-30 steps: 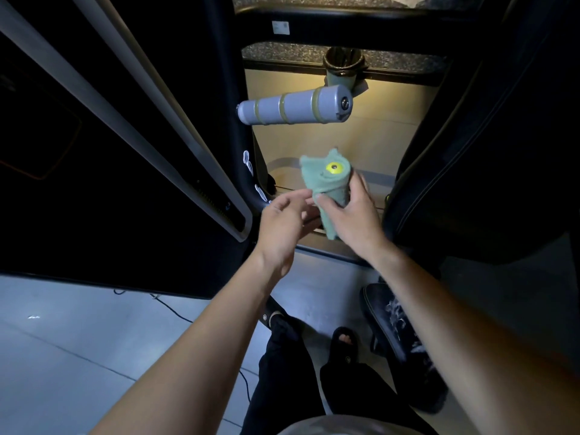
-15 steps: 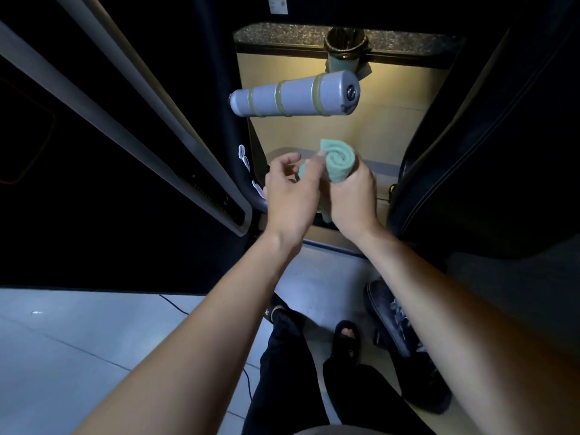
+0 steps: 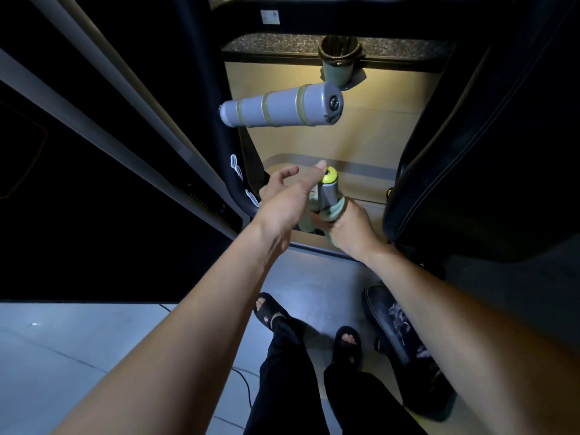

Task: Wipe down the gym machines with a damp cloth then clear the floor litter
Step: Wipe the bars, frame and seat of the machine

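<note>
Here the right hand (image 3: 348, 227) grips the green cloth (image 3: 329, 213) wrapped low around the yellow-capped handle (image 3: 328, 186); the left hand (image 3: 288, 196) hangs open alongside. Best twist while sliding up toward the cap

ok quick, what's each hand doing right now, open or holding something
Left hand: open, fingers loose, holding nothing, beside the handle.
Right hand: closed, gripping the green cloth wrapped round the handle.
</note>
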